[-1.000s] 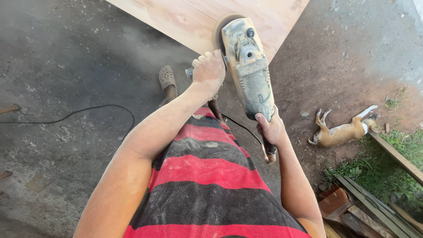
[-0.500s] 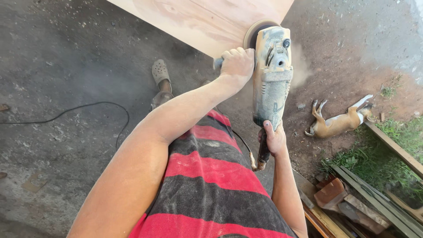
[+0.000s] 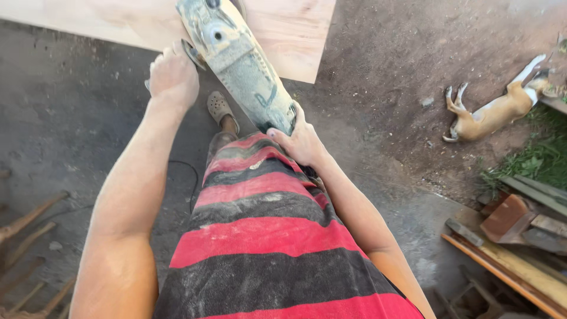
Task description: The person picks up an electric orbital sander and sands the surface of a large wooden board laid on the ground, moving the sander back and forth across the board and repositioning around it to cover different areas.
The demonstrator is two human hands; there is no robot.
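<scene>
Dusty angle grinder (image 3: pixel 239 62) over plywood sheet (image 3: pixel 289 35), left hand (image 3: pixel 173 77) and right hand (image 3: pixel 302 142) gripping it

Single head cam, looks steeply down over torso, close on hands; ground beyond.

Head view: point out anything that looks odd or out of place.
A dog lies stretched on the dirt close to the dusty grinder that both hands grip at the wooden board. Scrap timber is heaped at right.

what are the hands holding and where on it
A dusty angle grinder: left hand on its side handle, right hand around the rear grip.
</scene>
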